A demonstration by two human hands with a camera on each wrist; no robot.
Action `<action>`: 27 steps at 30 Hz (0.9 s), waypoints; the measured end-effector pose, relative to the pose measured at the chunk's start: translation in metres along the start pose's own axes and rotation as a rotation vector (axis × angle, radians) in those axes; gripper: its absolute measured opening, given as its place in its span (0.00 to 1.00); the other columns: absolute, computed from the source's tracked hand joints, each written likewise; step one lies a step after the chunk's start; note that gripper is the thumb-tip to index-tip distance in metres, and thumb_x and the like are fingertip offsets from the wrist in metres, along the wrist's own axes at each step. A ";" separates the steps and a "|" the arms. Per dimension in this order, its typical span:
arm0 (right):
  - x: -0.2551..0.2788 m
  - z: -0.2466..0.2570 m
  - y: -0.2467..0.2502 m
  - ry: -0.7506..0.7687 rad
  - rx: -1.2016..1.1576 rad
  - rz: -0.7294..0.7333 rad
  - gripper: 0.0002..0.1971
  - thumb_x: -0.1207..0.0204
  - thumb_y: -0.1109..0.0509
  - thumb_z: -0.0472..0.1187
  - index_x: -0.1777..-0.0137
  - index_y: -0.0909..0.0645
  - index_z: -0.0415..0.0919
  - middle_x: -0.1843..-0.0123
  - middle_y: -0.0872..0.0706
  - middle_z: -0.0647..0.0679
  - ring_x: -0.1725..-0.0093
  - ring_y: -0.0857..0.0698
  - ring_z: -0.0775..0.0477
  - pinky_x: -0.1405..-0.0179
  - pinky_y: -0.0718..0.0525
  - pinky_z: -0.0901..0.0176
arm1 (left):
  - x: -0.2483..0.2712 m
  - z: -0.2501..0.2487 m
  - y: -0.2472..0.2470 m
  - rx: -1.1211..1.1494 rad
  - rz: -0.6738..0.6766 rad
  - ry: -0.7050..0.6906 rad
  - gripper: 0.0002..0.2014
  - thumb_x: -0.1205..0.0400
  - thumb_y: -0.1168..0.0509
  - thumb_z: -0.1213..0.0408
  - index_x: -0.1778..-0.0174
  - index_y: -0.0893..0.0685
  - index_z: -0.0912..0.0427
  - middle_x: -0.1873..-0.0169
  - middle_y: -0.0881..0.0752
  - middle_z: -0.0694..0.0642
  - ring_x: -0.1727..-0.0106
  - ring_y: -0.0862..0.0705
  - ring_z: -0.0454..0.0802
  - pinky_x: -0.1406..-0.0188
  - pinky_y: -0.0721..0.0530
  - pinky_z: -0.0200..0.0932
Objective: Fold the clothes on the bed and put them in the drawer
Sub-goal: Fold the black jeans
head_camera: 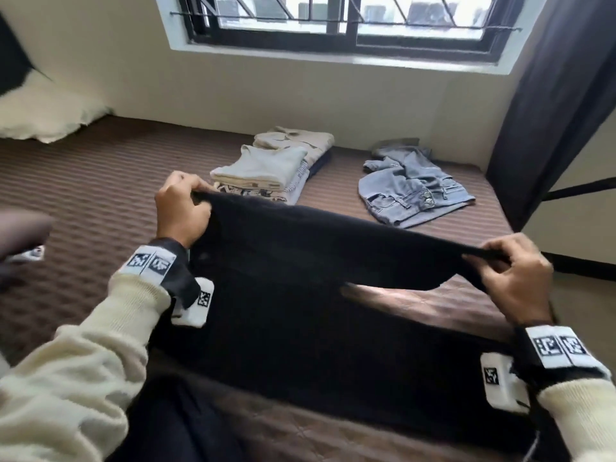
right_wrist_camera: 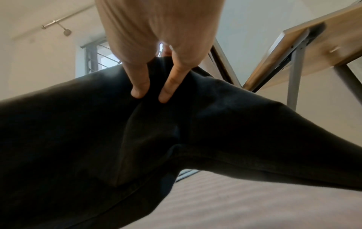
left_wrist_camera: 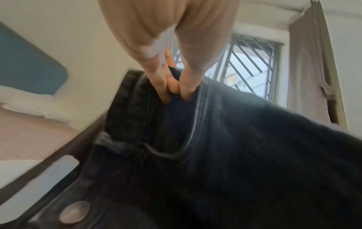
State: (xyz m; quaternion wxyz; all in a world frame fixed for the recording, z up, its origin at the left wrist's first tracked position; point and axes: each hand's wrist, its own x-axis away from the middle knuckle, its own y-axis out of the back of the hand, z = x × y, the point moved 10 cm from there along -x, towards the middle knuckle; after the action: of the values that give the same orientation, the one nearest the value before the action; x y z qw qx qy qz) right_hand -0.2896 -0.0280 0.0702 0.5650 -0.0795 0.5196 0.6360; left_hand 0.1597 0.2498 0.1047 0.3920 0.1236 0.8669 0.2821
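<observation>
Brown bed (head_camera: 100, 201). Dark jeans (head_camera: 300, 295) stretched above its near edge, pinched by left hand (head_camera: 181, 211) and right hand (head_camera: 515, 278). Behind: light denim jacket (head_camera: 413, 191), stack of folded clothes (head_camera: 273, 168).

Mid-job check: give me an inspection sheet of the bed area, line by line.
Surface: brown quilted bed, mostly bare.
Job's things: black jeans held up over the near edge; folded stack at mid-bed; light jeans, crumpled, to its right.
Clutter: white pillow at far left.
Grippers: left hand and right hand each grip the black jeans' top edge.
Cables: nothing seen.
Surroundings: barred window, dark curtain on the right; no drawer in view.
</observation>
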 end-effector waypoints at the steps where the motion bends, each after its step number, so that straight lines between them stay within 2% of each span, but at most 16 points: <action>1: 0.017 0.004 0.011 0.008 -0.010 -0.007 0.11 0.37 0.16 0.32 0.59 0.14 0.31 0.60 0.16 0.38 0.59 0.17 0.42 0.50 0.29 0.76 | 0.014 0.005 0.007 0.040 0.042 0.046 0.14 0.31 0.33 0.81 0.56 0.09 0.61 0.55 0.13 0.61 0.53 0.16 0.54 0.50 0.25 0.32; 4: 0.071 0.014 0.034 -0.001 -0.071 0.004 0.10 0.38 0.17 0.28 0.60 0.14 0.33 0.61 0.17 0.41 0.60 0.22 0.62 0.48 0.29 0.78 | 0.053 0.024 0.017 0.177 0.222 0.224 0.20 0.32 0.33 0.83 0.63 0.11 0.50 0.62 0.11 0.51 0.56 0.15 0.50 0.51 0.18 0.39; 5: 0.087 0.015 0.035 -0.005 -0.082 0.019 0.11 0.39 0.17 0.27 0.61 0.15 0.34 0.61 0.17 0.42 0.59 0.22 0.65 0.49 0.28 0.78 | 0.066 0.028 0.020 0.201 0.278 0.290 0.21 0.31 0.34 0.85 0.64 0.11 0.50 0.65 0.12 0.49 0.58 0.15 0.51 0.54 0.17 0.41; 7: 0.117 0.012 0.026 -0.012 -0.079 0.116 0.14 0.42 0.16 0.24 0.62 0.15 0.39 0.63 0.16 0.45 0.59 0.21 0.66 0.51 0.28 0.80 | 0.093 0.036 0.018 0.161 0.418 0.427 0.19 0.29 0.37 0.87 0.65 0.11 0.57 0.74 0.13 0.47 0.61 0.17 0.53 0.64 0.19 0.38; 9: 0.141 0.008 0.006 -0.027 -0.110 0.343 0.20 0.43 0.16 0.24 0.64 0.16 0.50 0.65 0.15 0.53 0.60 0.19 0.61 0.55 0.26 0.79 | 0.122 0.042 0.012 0.049 0.567 0.521 0.18 0.25 0.38 0.85 0.69 0.12 0.57 0.80 0.16 0.45 0.66 0.21 0.51 0.74 0.24 0.34; 11: 0.165 0.002 -0.016 -0.140 -0.130 0.662 0.19 0.41 0.15 0.29 0.64 0.16 0.54 0.66 0.13 0.60 0.63 0.16 0.64 0.61 0.24 0.78 | 0.145 0.040 0.005 -0.046 0.728 0.565 0.15 0.22 0.36 0.80 0.64 0.11 0.55 0.74 0.17 0.50 0.64 0.23 0.51 0.72 0.27 0.37; 12: 0.178 0.000 -0.023 -0.211 -0.114 0.799 0.18 0.39 0.15 0.30 0.65 0.16 0.54 0.68 0.13 0.65 0.68 0.16 0.65 0.66 0.24 0.77 | 0.148 0.035 0.003 -0.074 0.764 0.554 0.13 0.21 0.34 0.77 0.60 0.11 0.54 0.70 0.17 0.52 0.62 0.22 0.51 0.70 0.27 0.38; 13: 0.187 -0.003 -0.026 -0.281 -0.119 0.877 0.17 0.36 0.17 0.31 0.63 0.17 0.54 0.72 0.14 0.64 0.74 0.17 0.64 0.70 0.23 0.75 | 0.148 0.024 0.001 -0.081 0.773 0.520 0.12 0.22 0.32 0.76 0.56 0.12 0.53 0.67 0.15 0.54 0.60 0.20 0.52 0.68 0.24 0.40; 15: 0.192 -0.007 -0.025 -0.391 -0.156 0.893 0.10 0.32 0.20 0.29 0.60 0.16 0.43 0.77 0.16 0.58 0.81 0.20 0.60 0.77 0.20 0.67 | 0.140 -0.003 -0.005 -0.089 0.734 0.411 0.13 0.23 0.31 0.75 0.52 0.11 0.51 0.56 0.10 0.59 0.51 0.14 0.57 0.55 0.18 0.45; 16: 0.190 -0.006 -0.023 -0.408 -0.157 0.885 0.08 0.31 0.22 0.27 0.59 0.16 0.39 0.78 0.16 0.58 0.81 0.20 0.59 0.78 0.20 0.65 | 0.138 -0.022 -0.009 -0.095 0.720 0.343 0.14 0.23 0.31 0.73 0.47 0.11 0.52 0.52 0.10 0.60 0.46 0.14 0.57 0.48 0.20 0.42; 17: 0.189 -0.005 -0.022 -0.405 -0.154 0.870 0.08 0.30 0.23 0.26 0.59 0.16 0.38 0.78 0.16 0.59 0.80 0.19 0.60 0.78 0.20 0.66 | 0.141 -0.042 -0.017 -0.092 0.724 0.276 0.15 0.23 0.31 0.71 0.43 0.11 0.53 0.51 0.10 0.59 0.46 0.14 0.55 0.47 0.22 0.39; 20: 0.179 -0.002 -0.016 -0.315 -0.091 0.735 0.15 0.34 0.21 0.25 0.63 0.18 0.47 0.73 0.16 0.58 0.74 0.18 0.64 0.69 0.23 0.76 | 0.172 -0.089 -0.066 -0.028 0.890 0.153 0.19 0.24 0.26 0.64 0.37 0.14 0.54 0.59 0.13 0.53 0.57 0.16 0.47 0.55 0.25 0.32; 22: 0.178 -0.005 -0.013 -0.286 -0.035 0.682 0.18 0.37 0.18 0.28 0.60 0.17 0.52 0.65 0.16 0.57 0.67 0.17 0.60 0.61 0.22 0.74 | 0.208 -0.094 -0.103 -0.129 1.093 0.118 0.27 0.28 0.22 0.58 0.32 0.18 0.53 0.51 0.14 0.53 0.50 0.16 0.48 0.49 0.23 0.33; 24: 0.186 -0.009 -0.020 -0.285 -0.001 0.728 0.17 0.38 0.17 0.30 0.54 0.13 0.51 0.62 0.18 0.55 0.61 0.19 0.57 0.54 0.20 0.64 | 0.241 -0.078 -0.125 -0.310 1.218 0.160 0.36 0.32 0.19 0.52 0.28 0.22 0.49 0.35 0.18 0.54 0.34 0.20 0.53 0.33 0.24 0.42; 25: 0.192 -0.011 -0.024 -0.296 0.000 0.766 0.17 0.38 0.16 0.32 0.53 0.11 0.50 0.61 0.20 0.56 0.60 0.20 0.58 0.53 0.21 0.64 | 0.250 -0.070 -0.130 -0.369 1.218 0.204 0.38 0.34 0.19 0.50 0.27 0.24 0.46 0.30 0.22 0.54 0.29 0.24 0.56 0.27 0.27 0.49; 27: 0.196 -0.012 -0.030 -0.317 -0.011 0.786 0.15 0.36 0.17 0.33 0.56 0.11 0.53 0.61 0.21 0.58 0.60 0.19 0.59 0.55 0.24 0.67 | 0.260 -0.062 -0.131 -0.434 1.147 0.262 0.38 0.35 0.18 0.52 0.29 0.27 0.42 0.30 0.27 0.56 0.25 0.32 0.59 0.26 0.33 0.59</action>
State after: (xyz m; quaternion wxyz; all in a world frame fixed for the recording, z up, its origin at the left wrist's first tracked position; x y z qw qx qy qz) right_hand -0.3396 0.0827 -0.0871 0.3519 0.2207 0.4136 0.8102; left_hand -0.0578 0.2323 -0.0981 0.0848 0.4510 0.6264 0.6302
